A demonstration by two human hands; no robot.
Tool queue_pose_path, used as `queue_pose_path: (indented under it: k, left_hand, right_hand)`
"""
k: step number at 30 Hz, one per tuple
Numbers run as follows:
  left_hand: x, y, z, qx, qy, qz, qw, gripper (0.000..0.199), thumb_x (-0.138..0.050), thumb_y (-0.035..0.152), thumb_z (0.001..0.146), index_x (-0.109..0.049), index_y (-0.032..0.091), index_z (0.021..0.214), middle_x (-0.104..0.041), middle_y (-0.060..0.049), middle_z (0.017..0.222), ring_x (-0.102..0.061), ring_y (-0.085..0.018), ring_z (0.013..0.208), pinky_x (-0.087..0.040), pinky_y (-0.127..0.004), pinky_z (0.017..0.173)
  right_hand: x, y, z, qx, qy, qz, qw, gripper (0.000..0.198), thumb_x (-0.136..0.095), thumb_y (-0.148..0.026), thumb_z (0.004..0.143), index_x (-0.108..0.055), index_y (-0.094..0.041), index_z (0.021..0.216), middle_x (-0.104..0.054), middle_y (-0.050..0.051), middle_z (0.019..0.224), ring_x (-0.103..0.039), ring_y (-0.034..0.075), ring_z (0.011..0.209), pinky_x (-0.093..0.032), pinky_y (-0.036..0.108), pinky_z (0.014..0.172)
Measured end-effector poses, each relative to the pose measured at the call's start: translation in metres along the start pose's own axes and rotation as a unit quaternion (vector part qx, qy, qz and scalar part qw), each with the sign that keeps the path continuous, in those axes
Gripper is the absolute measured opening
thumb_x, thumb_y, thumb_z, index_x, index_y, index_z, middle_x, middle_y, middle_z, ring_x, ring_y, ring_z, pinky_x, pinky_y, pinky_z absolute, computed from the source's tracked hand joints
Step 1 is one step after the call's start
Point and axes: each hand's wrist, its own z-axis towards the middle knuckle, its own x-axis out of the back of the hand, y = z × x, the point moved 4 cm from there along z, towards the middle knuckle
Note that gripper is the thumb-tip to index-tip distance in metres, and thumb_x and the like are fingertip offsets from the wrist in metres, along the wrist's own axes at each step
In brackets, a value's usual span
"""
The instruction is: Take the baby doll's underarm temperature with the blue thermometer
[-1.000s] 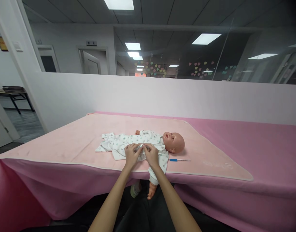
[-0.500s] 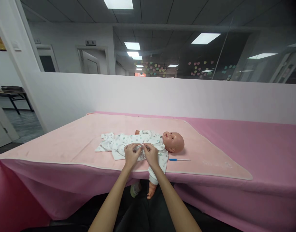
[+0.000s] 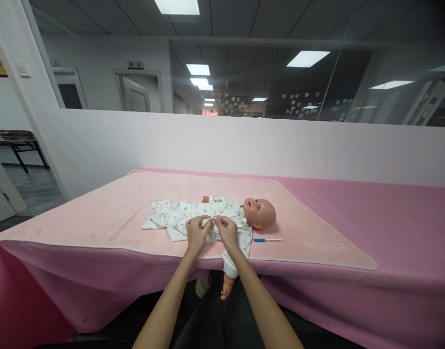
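A baby doll [image 3: 260,213] lies on its back, head to the right, dressed in a white printed baby garment [image 3: 178,220]. My left hand [image 3: 197,233] pinches the cloth at the garment's front edge, around the doll's middle. Close beside it, my right hand [image 3: 226,230] pinches the same cloth, fingertips nearly meeting the left ones. Whether a tie or a fastener sits between the fingers is too small to tell. One doll arm hangs over the table's front edge, under my right forearm. A blue-capped thermometer-like stick [image 3: 268,240] lies near the doll's head.
A peach pad [image 3: 109,213] with a pale border lies under the doll, over a pink tablecloth [image 3: 407,228]. Behind the table rises a white low wall [image 3: 244,145] with glass above. A side table [image 3: 17,140] holding a dark stack stands far left.
Both hands stay at the garment's front, with only slight finger movement at the cloth. The doll and the stick lie as before.
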Motion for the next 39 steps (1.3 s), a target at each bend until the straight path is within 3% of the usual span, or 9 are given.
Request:
queue_pose_path:
  k: [7,10,14,18,21,25,30,39]
  left_hand:
    - [0.003,0.0,0.0,0.011,0.026,-0.038,0.999,0.021,-0.049,0.031,0.077,-0.066,0.022,0.086,-0.068,-0.002,0.087,-0.058,-0.019,0.086,-0.039,-0.034,0.082]
    - [0.007,-0.01,-0.001,0.059,0.074,-0.071,0.993,0.024,-0.045,0.028,0.076,-0.066,0.021,0.084,-0.063,-0.001,0.07,-0.057,-0.016,0.07,-0.042,-0.029,0.068]
    - [0.012,-0.023,-0.004,0.119,0.134,-0.091,0.98,0.026,-0.043,0.028,0.074,-0.067,0.02,0.081,-0.042,0.004,0.048,-0.042,-0.012,0.048,-0.036,-0.024,0.053]
    - [0.016,-0.025,-0.006,0.123,0.171,-0.069,0.975,0.024,-0.044,0.027,0.075,-0.066,0.021,0.08,-0.042,0.003,0.053,-0.043,-0.013,0.053,-0.037,-0.026,0.058]
    - [0.02,-0.02,-0.006,0.113,0.202,-0.003,0.973,0.02,-0.046,0.026,0.074,-0.066,0.022,0.079,-0.05,-0.001,0.07,-0.049,-0.017,0.071,-0.039,-0.032,0.073]
    - [0.017,0.0,-0.006,0.051,0.162,0.093,0.981,0.018,-0.053,0.026,0.074,-0.066,0.025,0.085,-0.052,-0.007,0.099,-0.046,-0.025,0.098,-0.03,-0.042,0.089]
    - [0.008,0.026,-0.009,-0.07,0.062,0.15,0.984,0.016,-0.052,0.028,0.078,-0.065,0.025,0.086,-0.05,-0.007,0.116,-0.041,-0.027,0.11,-0.023,-0.044,0.094]
    - [0.009,0.016,-0.007,-0.048,0.075,0.124,0.988,0.017,-0.05,0.031,0.08,-0.065,0.025,0.082,-0.058,-0.006,0.101,-0.046,-0.024,0.1,-0.026,-0.042,0.091]
  right_hand:
    - [0.0,-0.001,0.0,-0.041,0.0,0.016,0.999,0.035,-0.057,-0.045,0.07,-0.07,-0.014,0.081,-0.064,0.003,0.06,-0.051,0.012,0.047,-0.04,0.022,0.042]
    - [0.002,0.0,0.001,-0.066,0.009,0.045,0.997,0.038,-0.057,-0.045,0.07,-0.068,-0.012,0.085,-0.061,0.002,0.057,-0.042,0.008,0.037,-0.034,0.021,0.036]
    - [0.004,0.0,0.0,-0.076,0.018,0.06,0.995,0.039,-0.058,-0.045,0.07,-0.067,-0.011,0.085,-0.059,0.001,0.058,-0.04,0.007,0.036,-0.032,0.02,0.035]
    - [0.004,-0.002,-0.001,-0.078,0.022,0.064,0.995,0.037,-0.059,-0.044,0.068,-0.066,-0.01,0.082,-0.062,0.003,0.062,-0.041,0.007,0.037,-0.033,0.02,0.035]
    - [0.003,-0.003,-0.001,-0.076,0.02,0.064,0.995,0.038,-0.059,-0.044,0.068,-0.066,-0.01,0.082,-0.062,0.003,0.062,-0.042,0.007,0.037,-0.033,0.02,0.034]
    - [0.002,-0.003,-0.001,-0.051,0.016,0.051,0.997,0.035,-0.06,-0.042,0.068,-0.067,-0.011,0.082,-0.061,0.003,0.058,-0.043,0.008,0.039,-0.034,0.02,0.035]
    - [0.001,-0.003,-0.001,-0.033,0.012,0.053,0.998,0.03,-0.059,-0.039,0.069,-0.066,-0.012,0.082,-0.061,0.002,0.057,-0.046,0.009,0.041,-0.039,0.02,0.039]
    - [0.002,-0.006,-0.001,-0.009,0.032,0.027,0.999,0.031,-0.058,-0.042,0.07,-0.066,-0.014,0.079,-0.064,0.004,0.064,-0.051,0.01,0.045,-0.04,0.02,0.039]
